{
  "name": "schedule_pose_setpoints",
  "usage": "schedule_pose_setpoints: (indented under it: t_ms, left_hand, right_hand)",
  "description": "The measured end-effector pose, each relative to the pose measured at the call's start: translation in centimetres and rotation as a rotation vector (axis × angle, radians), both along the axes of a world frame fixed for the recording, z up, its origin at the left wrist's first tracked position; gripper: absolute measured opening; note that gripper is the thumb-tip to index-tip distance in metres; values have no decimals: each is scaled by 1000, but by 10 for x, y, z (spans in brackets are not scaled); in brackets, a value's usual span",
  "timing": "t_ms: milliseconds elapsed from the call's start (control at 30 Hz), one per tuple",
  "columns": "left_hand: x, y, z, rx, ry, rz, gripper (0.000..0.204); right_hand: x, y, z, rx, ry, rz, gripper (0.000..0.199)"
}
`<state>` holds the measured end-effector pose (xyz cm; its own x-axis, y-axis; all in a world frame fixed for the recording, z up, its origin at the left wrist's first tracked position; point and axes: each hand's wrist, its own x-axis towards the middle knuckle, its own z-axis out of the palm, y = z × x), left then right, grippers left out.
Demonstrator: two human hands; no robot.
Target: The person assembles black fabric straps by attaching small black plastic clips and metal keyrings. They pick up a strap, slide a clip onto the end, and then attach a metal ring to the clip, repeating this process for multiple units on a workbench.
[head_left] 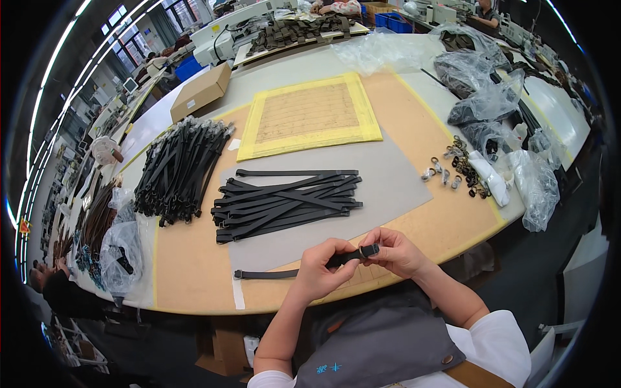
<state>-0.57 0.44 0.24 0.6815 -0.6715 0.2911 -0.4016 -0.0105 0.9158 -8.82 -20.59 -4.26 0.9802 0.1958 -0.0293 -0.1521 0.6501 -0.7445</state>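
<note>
A black strap [268,275] stretches left to right above the table's near edge, its left end resting near the grey sheet. My left hand [323,268] is closed round its middle. At the strap's right end, the fingers of my right hand [396,253] pinch the tip, where a small ring-like fitting shows between both hands; its details are too small to tell. Beyond my hands lies a loose pile of similar black straps [284,204], some crossing each other. One lone strap [297,172] lies along the pile's far side.
A larger bundle of black straps [178,171] lies to the left. Small metal rings [462,165] and clear plastic bags [479,97] are on the right. A yellow-edged board [310,113] lies beyond the pile, near a cardboard box [202,92]. Another person [55,284] is at the far left.
</note>
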Motion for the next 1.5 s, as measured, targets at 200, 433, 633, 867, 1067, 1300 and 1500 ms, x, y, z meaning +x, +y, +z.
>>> schedule_pose_setpoints:
  t_ms: [200, 433, 633, 867, 1067, 1300, 1500]
  left_hand:
    - [0, 1, 2, -10, -70, 2, 15]
    - [-8, 3, 8, -49, 63, 16, 15]
    - [-11, 5, -3, 8, -28, 18, 17]
    - [-28, -3, 2, 52, -109, 8, 15]
    - [-34, -10, -7, 141, -197, 13, 14]
    - [-35, -16, -9, 170, -276, 73, 20]
    - [-23, -17, 1, 248, -212, 20, 20]
  right_hand:
    - [1, -1, -3, -51, -25, 18, 16]
    - [-3, 2, 3, 7, 34, 76, 15]
    - [-1, -1, 3, -80, -4, 177, 19]
    - [-5, -13, 34, -327, 95, 365, 27]
    - [-22, 3, 43, -792, -14, 43, 22]
    - [-22, 1, 38, -992, -109, -114, 21]
    - [-13, -13, 31, -723, 15, -24, 15]
